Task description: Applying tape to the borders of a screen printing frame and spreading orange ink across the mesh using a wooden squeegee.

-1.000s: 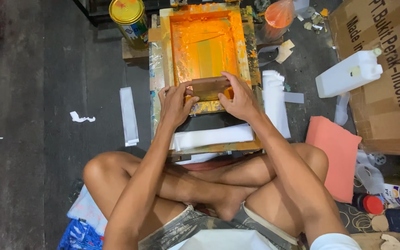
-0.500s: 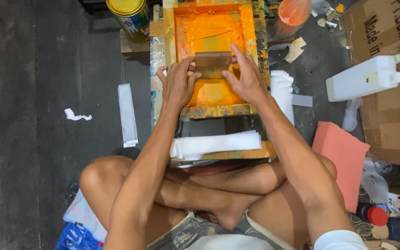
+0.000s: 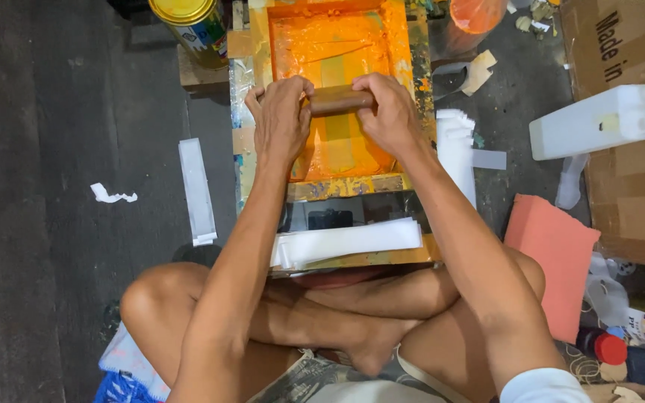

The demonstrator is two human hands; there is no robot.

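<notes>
A wooden squeegee (image 3: 340, 98) is gripped at both ends over an orange-inked printing screen (image 3: 334, 89).

The left hand (image 3: 281, 119) and right hand (image 3: 390, 112) are closed around the squeegee's handle, which is held crosswise on the screen's upper half. A stack of white paper strips (image 3: 345, 242) is laid just below the frame, and a yellow-lidded paint can (image 3: 188, 22) is set beside its top left corner.

I see a brown wooden squeegee (image 3: 340, 98) lying crosswise, gripped at both ends. It sits inside the orange-inked screen frame (image 3: 406, 89), near the far half.
</notes>
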